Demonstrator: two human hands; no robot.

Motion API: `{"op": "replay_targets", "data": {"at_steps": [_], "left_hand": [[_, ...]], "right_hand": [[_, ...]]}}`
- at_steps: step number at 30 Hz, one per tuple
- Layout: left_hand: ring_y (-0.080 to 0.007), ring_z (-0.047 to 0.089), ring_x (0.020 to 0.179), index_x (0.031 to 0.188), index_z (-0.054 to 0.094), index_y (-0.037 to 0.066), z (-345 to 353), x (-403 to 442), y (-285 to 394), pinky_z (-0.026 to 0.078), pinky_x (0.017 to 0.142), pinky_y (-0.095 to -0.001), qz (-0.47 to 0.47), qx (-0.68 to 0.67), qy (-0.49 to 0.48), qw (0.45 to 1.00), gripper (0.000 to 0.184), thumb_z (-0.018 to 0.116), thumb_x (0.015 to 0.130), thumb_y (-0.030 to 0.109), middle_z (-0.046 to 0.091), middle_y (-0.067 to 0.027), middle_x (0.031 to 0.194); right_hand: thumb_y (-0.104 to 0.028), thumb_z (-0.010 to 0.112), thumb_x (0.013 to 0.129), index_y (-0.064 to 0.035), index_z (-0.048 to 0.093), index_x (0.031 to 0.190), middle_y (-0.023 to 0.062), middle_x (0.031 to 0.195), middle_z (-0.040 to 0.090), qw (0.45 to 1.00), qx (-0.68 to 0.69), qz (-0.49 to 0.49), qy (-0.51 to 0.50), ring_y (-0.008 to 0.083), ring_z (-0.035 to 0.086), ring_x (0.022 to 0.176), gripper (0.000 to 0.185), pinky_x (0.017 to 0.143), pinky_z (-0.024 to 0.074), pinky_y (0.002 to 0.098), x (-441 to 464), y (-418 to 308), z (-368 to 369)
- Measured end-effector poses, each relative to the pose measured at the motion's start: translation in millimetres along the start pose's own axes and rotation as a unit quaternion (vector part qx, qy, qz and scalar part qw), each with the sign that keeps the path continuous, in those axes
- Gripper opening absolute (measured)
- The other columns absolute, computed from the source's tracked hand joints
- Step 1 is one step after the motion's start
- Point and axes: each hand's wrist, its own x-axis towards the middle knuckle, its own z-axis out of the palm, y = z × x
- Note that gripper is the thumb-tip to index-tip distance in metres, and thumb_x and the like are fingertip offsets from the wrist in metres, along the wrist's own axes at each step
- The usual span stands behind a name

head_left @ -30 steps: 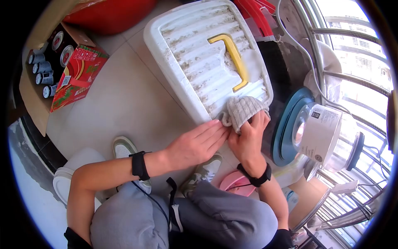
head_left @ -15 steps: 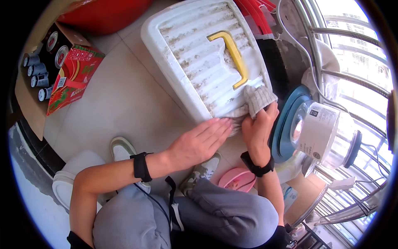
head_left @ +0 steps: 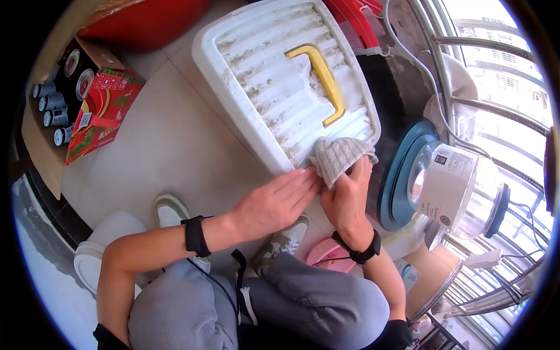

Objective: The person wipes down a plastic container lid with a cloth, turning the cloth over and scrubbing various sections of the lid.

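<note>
A white ribbed plastic lid [head_left: 274, 81] with brown dirt marks and a yellow handle [head_left: 324, 87] lies before me on a box. My right hand [head_left: 349, 195] is closed on a grey ribbed cloth [head_left: 338, 156], which it presses on the lid's near right corner. Against the lid's near edge rests my left hand [head_left: 280, 201], its fingers stretched out flat, the tips beside the cloth. Black bands are on both wrists.
An open red carton [head_left: 105, 111] with cans stands at the left, below a red container [head_left: 146, 23]. Blue lids [head_left: 399, 181] and a clear plastic container [head_left: 458, 189] are at the right. A pink basin [head_left: 330, 255] sits near my right knee.
My right hand has moved left and back with the cloth, after going right before that. My left hand has barely shifted. The lid appears slightly further left.
</note>
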Motion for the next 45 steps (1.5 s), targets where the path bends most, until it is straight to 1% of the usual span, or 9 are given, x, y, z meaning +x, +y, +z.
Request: {"op": "replay_targets", "data": {"at_steps": [3, 5, 8, 11, 14, 19, 37, 42, 45], "left_hand": [[-0.0208, 0.055, 0.133, 0.132, 0.062, 0.0, -1, 3, 0, 0.037, 0.118, -0.0359, 0.001, -0.01, -0.003, 1.0, 0.045, 0.054, 0.091, 0.017, 0.062, -0.0113, 0.138], [-0.02, 0.053, 0.136, 0.134, 0.062, 0.001, -5, 2, 2, 0.037, 0.118, -0.0367, -0.009, -0.016, -0.017, 1.0, 0.045, 0.054, 0.091, 0.015, 0.061, -0.0107, 0.139], [-0.0207, 0.053, 0.136, 0.134, 0.061, 0.001, -6, 2, 3, 0.038, 0.117, -0.0376, -0.007, -0.024, -0.045, 0.999, 0.046, 0.054, 0.091, 0.014, 0.061, -0.011, 0.14], [-0.0221, 0.053, 0.136, 0.134, 0.061, 0.001, -8, 0, 2, 0.039, 0.116, -0.0385, -0.008, -0.036, -0.051, 0.998, 0.045, 0.053, 0.091, 0.014, 0.06, -0.0116, 0.14], [-0.0232, 0.053, 0.136, 0.134, 0.061, 0.001, -11, 6, 0, 0.038, 0.116, -0.0388, 0.007, -0.021, -0.047, 0.999, 0.045, 0.053, 0.091, 0.013, 0.06, -0.0124, 0.14], [-0.0236, 0.053, 0.136, 0.136, 0.06, 0.001, -7, -3, 4, 0.038, 0.116, -0.0389, 0.001, -0.03, -0.065, 0.997, 0.047, 0.055, 0.091, 0.011, 0.06, -0.0124, 0.141], [-0.0249, 0.055, 0.134, 0.133, 0.061, -0.002, -8, 5, 5, 0.039, 0.115, -0.0396, -0.004, -0.027, -0.046, 0.999, 0.045, 0.058, 0.089, 0.009, 0.061, -0.014, 0.138], [-0.0245, 0.054, 0.135, 0.135, 0.06, -0.001, -6, 9, 6, 0.039, 0.116, -0.0389, -0.005, -0.016, -0.036, 0.999, 0.046, 0.056, 0.091, 0.01, 0.061, -0.0133, 0.139], [-0.0242, 0.054, 0.135, 0.135, 0.059, -0.001, -4, 9, 7, 0.038, 0.116, -0.0388, -0.004, -0.017, -0.041, 0.999, 0.046, 0.056, 0.091, 0.01, 0.061, -0.013, 0.14]], "right_hand": [[0.005, 0.064, 0.061, -0.0084, 0.073, 0.118, 0.0224, 0.119, 0.061, 0.999, -0.035, -0.027, -0.027, 0.039, 0.053, 0.111, 0.059, 0.093, 0.0408, 0.0449, 12, 11, -17], [0.005, 0.065, 0.061, -0.0054, 0.072, 0.117, 0.0231, 0.117, 0.06, 0.996, -0.061, 0.064, -0.031, 0.0407, 0.054, 0.11, 0.058, 0.094, 0.0411, 0.0459, 16, 20, -13], [0.005, 0.064, 0.057, -0.0016, 0.071, 0.116, 0.0245, 0.116, 0.059, 1.0, 0.017, 0.012, 0.011, 0.0417, 0.054, 0.106, 0.06, 0.09, 0.0437, 0.0477, 4, 2, 3], [0.001, 0.069, 0.058, -0.0009, 0.073, 0.106, 0.0236, 0.111, 0.058, 0.997, 0.041, -0.014, -0.069, 0.0405, 0.053, 0.104, 0.049, 0.088, 0.0445, 0.0468, 0, 1, -11], [-0.005, 0.072, 0.054, 0.0035, 0.072, 0.085, 0.0216, 0.095, 0.054, 0.997, -0.063, 0.0, -0.032, 0.039, 0.052, 0.098, 0.032, 0.086, 0.0431, 0.0469, 12, 22, -14], [-0.004, 0.071, 0.057, 0.0023, 0.071, 0.077, 0.0215, 0.096, 0.056, 0.999, 0.021, 0.027, -0.017, 0.038, 0.053, 0.099, 0.022, 0.087, 0.0428, 0.0454, -3, -2, 3], [-0.006, 0.07, 0.057, 0.0019, 0.068, 0.072, 0.0219, 0.095, 0.056, 0.998, -0.007, 0.058, 0.002, 0.037, 0.053, 0.101, 0.017, 0.088, 0.0405, 0.0449, -4, 3, 2], [-0.005, 0.07, 0.056, 0.0029, 0.068, 0.072, 0.0232, 0.097, 0.056, 1.0, -0.025, -0.004, 0.001, 0.0378, 0.052, 0.1, 0.018, 0.089, 0.0413, 0.0456, -1, 21, -5], [-0.005, 0.069, 0.056, 0.0028, 0.069, 0.076, 0.0234, 0.098, 0.056, 0.997, -0.033, 0.063, 0.035, 0.0381, 0.053, 0.1, 0.021, 0.089, 0.0413, 0.0455, 10, 29, -4]]}}
